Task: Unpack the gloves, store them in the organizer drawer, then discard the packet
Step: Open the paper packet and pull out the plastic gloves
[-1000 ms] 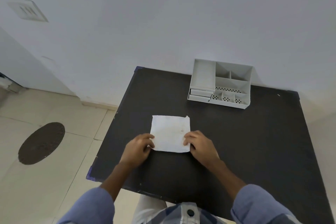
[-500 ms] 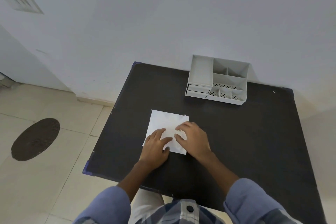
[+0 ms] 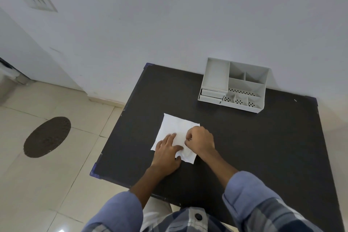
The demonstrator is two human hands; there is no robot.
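Observation:
A flat white paper packet (image 3: 174, 128) lies on the black table (image 3: 254, 147), in front of me. My left hand (image 3: 167, 153) rests flat on the packet's near left part, fingers spread and pressing it down. My right hand (image 3: 200, 140) sits on the packet's right side with its fingers curled, pinching the paper near the middle. The grey organizer (image 3: 234, 85) stands at the table's far edge against the wall; its two small drawers (image 3: 211, 95) at the front left are closed. No gloves are visible.
A white wall rises right behind the table. Left of the table is a tiled floor with a dark oval mat (image 3: 47, 136). The table's near left corner (image 3: 94, 172) has blue tape. My blue sleeves fill the bottom of the view.
Both hands have moved from the packet's near corners onto its surface. The left hand now presses flat; the right hand's fingers have curled into a pinch on the paper.

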